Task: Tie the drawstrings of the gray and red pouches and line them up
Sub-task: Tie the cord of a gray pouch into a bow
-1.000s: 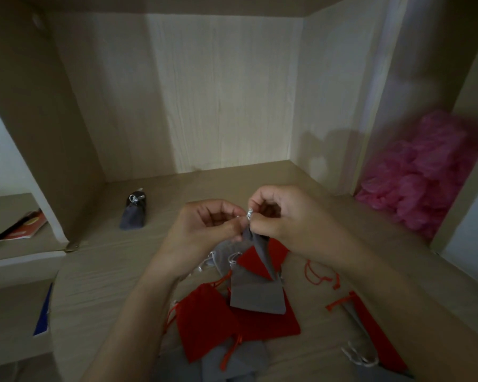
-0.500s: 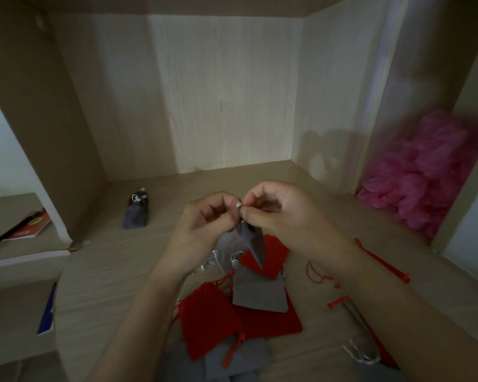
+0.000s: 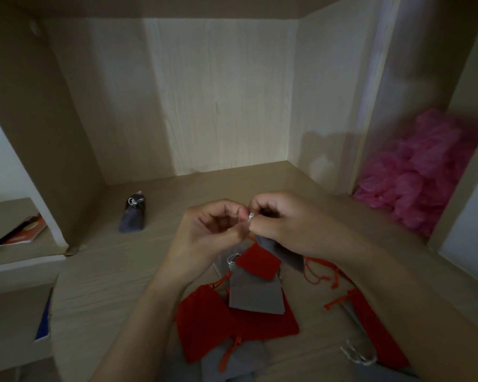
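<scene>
Gray pouch (image 3: 282,250) lifted clear of the surface (image 3: 108,271), near centre, body hanging down and rightward beneath the right hand (image 3: 287,224). Silver drawstring (image 3: 251,216) pinched at the pouch neck, at the meeting point of both sets of fingertips. Judged mid-knot.

To do it well: hold the neck gathered tight with one grip, draw the loose end through with the other, then pull both ways evenly until snug. Never slacken before seating the knot; a shiny cord like this, probably quick to slip. Lift no higher than needed, to avoid dragging cords out of the pile below.

Left hand (image 3: 213,232) palm turned inward, fingers curled, fingertips closed on the cord. Right hand knuckles up, grip narrow on the same cord, fingertips touching those of the left. Both forearms reaching in from the near edge.

Directly below, a loose pile: flat gray pouch (image 3: 255,296) overlapping red pouches (image 3: 204,323), red cords (image 3: 318,274) trailing off to the right. Far left, well apart, one tied gray pouch (image 3: 133,216) standing upright, a likely start for the line. Far right, in the next compartment, pink plastic bags (image 3: 425,172).
</scene>
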A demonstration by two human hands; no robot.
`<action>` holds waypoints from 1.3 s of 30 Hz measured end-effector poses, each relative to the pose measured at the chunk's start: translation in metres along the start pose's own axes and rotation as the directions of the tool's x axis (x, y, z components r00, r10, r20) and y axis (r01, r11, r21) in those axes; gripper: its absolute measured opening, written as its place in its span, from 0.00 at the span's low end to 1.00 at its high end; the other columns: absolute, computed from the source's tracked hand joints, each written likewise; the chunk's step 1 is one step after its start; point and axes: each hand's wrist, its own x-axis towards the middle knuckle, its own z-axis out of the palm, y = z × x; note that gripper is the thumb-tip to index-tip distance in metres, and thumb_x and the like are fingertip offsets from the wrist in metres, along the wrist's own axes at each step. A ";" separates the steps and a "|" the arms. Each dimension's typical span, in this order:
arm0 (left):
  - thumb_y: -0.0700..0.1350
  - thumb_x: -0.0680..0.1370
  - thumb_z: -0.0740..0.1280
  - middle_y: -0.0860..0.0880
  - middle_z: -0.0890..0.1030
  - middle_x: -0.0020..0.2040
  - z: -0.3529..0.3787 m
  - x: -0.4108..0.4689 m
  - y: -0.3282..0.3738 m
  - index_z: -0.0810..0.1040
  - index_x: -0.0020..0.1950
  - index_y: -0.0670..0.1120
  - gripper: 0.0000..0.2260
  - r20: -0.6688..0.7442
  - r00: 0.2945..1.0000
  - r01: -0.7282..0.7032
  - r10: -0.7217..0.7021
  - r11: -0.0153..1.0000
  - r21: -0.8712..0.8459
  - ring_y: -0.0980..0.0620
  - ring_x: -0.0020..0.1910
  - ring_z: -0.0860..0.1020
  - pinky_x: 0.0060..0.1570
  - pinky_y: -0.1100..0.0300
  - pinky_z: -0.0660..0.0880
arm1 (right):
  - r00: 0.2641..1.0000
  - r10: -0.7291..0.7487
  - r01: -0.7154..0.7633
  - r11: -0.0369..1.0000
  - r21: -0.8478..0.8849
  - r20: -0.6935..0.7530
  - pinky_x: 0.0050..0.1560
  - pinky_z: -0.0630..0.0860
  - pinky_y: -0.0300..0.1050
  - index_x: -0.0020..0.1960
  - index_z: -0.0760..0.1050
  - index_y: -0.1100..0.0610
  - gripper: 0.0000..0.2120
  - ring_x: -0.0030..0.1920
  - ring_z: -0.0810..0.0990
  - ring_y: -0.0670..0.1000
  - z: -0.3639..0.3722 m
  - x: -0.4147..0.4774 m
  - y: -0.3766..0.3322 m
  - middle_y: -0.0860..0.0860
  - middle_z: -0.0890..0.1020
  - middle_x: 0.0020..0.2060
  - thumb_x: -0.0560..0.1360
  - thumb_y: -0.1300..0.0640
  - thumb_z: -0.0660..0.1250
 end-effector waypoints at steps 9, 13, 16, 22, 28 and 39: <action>0.54 0.54 0.81 0.42 0.83 0.33 -0.018 0.003 0.003 0.86 0.40 0.43 0.21 0.120 0.962 0.263 -0.245 0.949 -0.175 0.52 0.30 0.81 0.32 0.64 0.78 | 0.989 -0.145 0.142 0.975 -0.174 -0.008 0.33 0.65 0.32 0.39 0.68 0.53 0.08 0.31 0.72 0.40 0.006 -0.001 -0.001 0.34 0.75 0.26 0.75 0.57 0.66; 0.48 0.58 0.80 0.44 0.80 0.31 -0.023 0.004 0.000 0.85 0.39 0.42 0.15 0.166 0.950 0.287 -0.264 0.948 -0.139 0.55 0.27 0.78 0.30 0.64 0.78 | 0.979 -0.199 0.186 0.963 -0.195 -0.050 0.35 0.66 0.32 0.39 0.68 0.51 0.09 0.34 0.71 0.41 0.012 0.000 0.000 0.42 0.72 0.29 0.73 0.58 0.67; 0.45 0.62 0.73 0.44 0.79 0.31 -0.022 0.004 0.001 0.84 0.37 0.42 0.08 0.124 0.963 0.254 -0.240 0.961 -0.110 0.54 0.26 0.76 0.29 0.64 0.77 | 0.973 -0.209 0.194 0.970 -0.149 -0.096 0.33 0.66 0.31 0.39 0.68 0.47 0.11 0.32 0.72 0.41 0.016 0.002 0.002 0.39 0.74 0.29 0.72 0.60 0.67; 0.38 0.71 0.63 0.50 0.73 0.25 -0.010 0.005 -0.004 0.77 0.38 0.35 0.07 -0.033 0.991 0.126 -0.128 0.991 -0.053 0.55 0.21 0.72 0.24 0.65 0.73 | 0.996 -0.050 0.063 0.976 0.210 -0.067 0.43 0.76 0.42 0.43 0.78 0.51 0.05 0.38 0.80 0.44 0.010 0.005 0.007 0.49 0.83 0.36 0.72 0.60 0.71; 0.37 0.72 0.62 0.46 0.75 0.28 0.000 0.003 -0.003 0.76 0.39 0.36 0.05 -0.117 0.992 0.033 -0.039 0.998 -0.052 0.56 0.23 0.72 0.23 0.66 0.71 | 0.970 -0.145 0.172 0.977 0.127 -0.194 0.35 0.70 0.37 0.40 0.76 0.56 0.03 0.33 0.74 0.42 0.017 0.006 0.006 0.46 0.77 0.31 0.68 0.57 0.68; 0.42 0.72 0.67 0.52 0.76 0.35 0.006 0.000 -0.007 0.75 0.40 0.43 0.04 -0.163 0.977 -0.125 0.135 0.990 0.067 0.57 0.33 0.74 0.33 0.64 0.73 | 0.978 -0.145 0.173 0.967 0.189 -0.152 0.42 0.71 0.34 0.40 0.78 0.56 0.08 0.38 0.76 0.42 0.000 0.004 0.006 0.45 0.79 0.34 0.76 0.63 0.64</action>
